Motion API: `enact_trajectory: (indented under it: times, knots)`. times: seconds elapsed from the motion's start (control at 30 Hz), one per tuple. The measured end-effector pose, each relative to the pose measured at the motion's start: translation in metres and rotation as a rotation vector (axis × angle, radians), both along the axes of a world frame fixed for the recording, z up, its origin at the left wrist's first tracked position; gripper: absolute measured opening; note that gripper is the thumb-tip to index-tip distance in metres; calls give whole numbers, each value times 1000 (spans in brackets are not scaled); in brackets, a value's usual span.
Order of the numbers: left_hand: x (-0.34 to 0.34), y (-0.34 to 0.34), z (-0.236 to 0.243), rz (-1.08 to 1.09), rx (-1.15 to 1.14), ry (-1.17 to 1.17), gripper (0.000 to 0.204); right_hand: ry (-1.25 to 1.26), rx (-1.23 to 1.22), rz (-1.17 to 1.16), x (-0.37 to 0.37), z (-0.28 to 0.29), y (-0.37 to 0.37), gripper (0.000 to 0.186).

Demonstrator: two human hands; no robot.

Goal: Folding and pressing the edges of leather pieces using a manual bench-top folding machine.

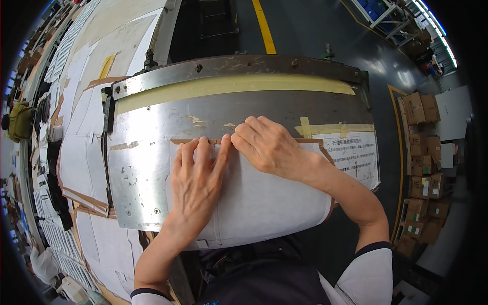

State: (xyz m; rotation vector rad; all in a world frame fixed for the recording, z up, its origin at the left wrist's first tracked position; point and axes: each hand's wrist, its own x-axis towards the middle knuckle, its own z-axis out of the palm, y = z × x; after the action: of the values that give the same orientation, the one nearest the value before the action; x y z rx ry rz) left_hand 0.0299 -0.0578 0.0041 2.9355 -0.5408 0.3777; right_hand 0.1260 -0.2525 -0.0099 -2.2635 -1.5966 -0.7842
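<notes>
A large white sheet with brown edges (269, 203) lies on a metal plate (137, 173) and hangs over its near side. Along the sheet's far side runs a narrow brown strip (310, 141). My left hand (195, 178) rests on the sheet, fingers stretched out and tips at the brown strip. Just right of it, my right hand (267, 147) is closed, with curled fingers pressed down at the same strip. Whatever its fingers pinch is hidden beneath them.
Yellow tape (234, 84) runs along the plate's far side, below a bolted metal bar (229, 65). A printed paper (356, 157) is taped at the right. Stacked white pieces (84, 162) lie on the left. Cardboard boxes (422, 188) stand beyond the floor at right.
</notes>
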Motion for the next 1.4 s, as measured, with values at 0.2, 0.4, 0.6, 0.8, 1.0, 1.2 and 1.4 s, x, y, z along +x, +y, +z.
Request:
enact_trajectory:
  times: [0.2,0.4,0.6,0.8,1.0,1.2,1.4]
  knots:
    - [-2,2,-3,-6,-41,-23,58,80,65,-78,-3,-6,-7,11]
    - [0,-2,4,-7,9,15,62,24,-4,-44,0,-1,-7,11]
    - [-3,-1,2,-19,15,27,65,47,13,-23,0,-2,-8,10]
    - [-2,-1,3,-33,23,41,68,325,124,-107,-14,0,-13,22]
    - [-3,0,-1,7,-21,-38,70,254,62,-129,-34,3,-17,38]
    - [-6,4,-2,-8,-52,-7,60,294,-12,-230,-43,15,-58,42]
    - [-7,6,-2,7,-80,-22,57,502,99,-188,-36,16,-36,37]
